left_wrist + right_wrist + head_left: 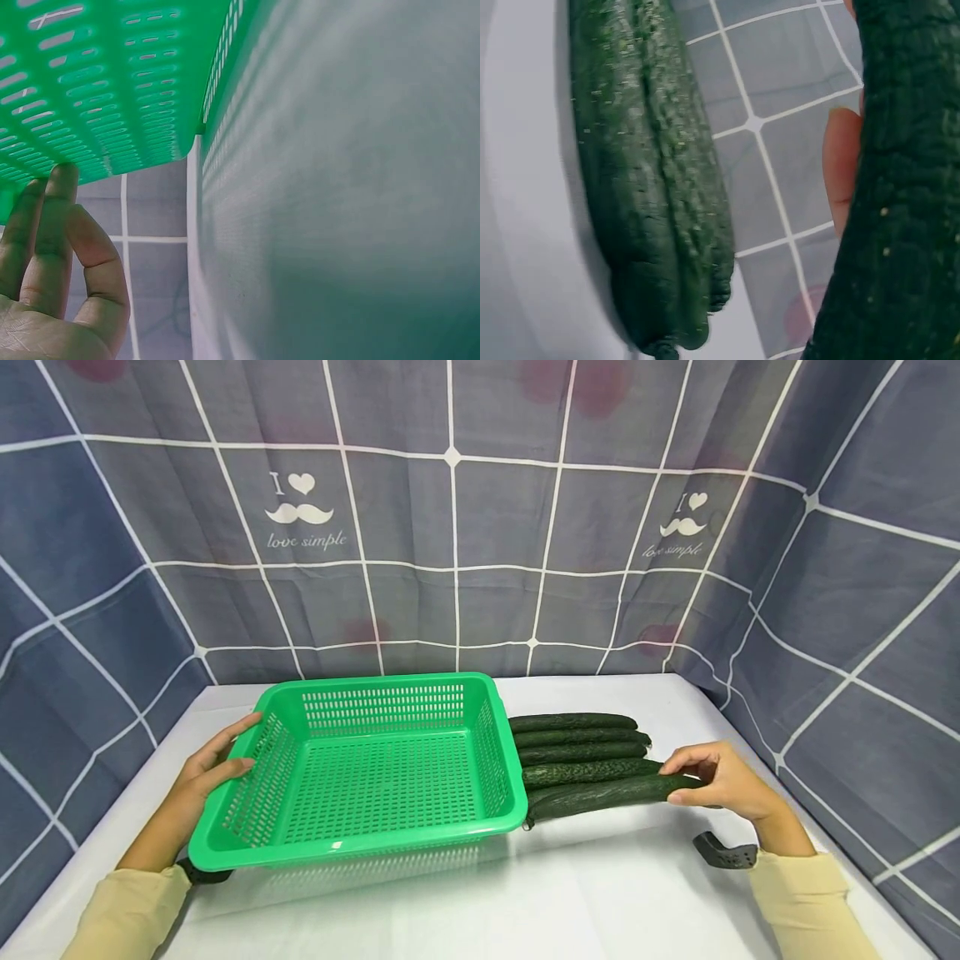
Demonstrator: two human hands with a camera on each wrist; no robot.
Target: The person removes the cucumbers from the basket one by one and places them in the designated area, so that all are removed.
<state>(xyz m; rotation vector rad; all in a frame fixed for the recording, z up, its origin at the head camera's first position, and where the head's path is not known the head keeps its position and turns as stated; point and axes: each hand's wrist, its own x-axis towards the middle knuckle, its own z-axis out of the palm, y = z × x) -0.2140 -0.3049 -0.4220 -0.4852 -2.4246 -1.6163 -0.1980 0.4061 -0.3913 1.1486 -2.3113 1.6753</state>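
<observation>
A green plastic basket (352,849) with slotted walls stands at left centre in the head view. My left hand (207,770) grips its left rim. In the left wrist view, fingers (52,232) reach the basket's slotted outside (112,90). To the right, my right hand (718,783) pinches the right end of the nearest cucumber (600,797) between thumb and fingers. That cucumber (907,195) looms large in the right wrist view, a gap from the other cucumbers (645,180). The left ends of the row pass behind the basket's right side.
Several dark green cucumbers (581,750) lie side by side, right of the basket, on a white-covered table (570,893). A grey-blue checked cloth (495,518) hangs behind the table and along both sides.
</observation>
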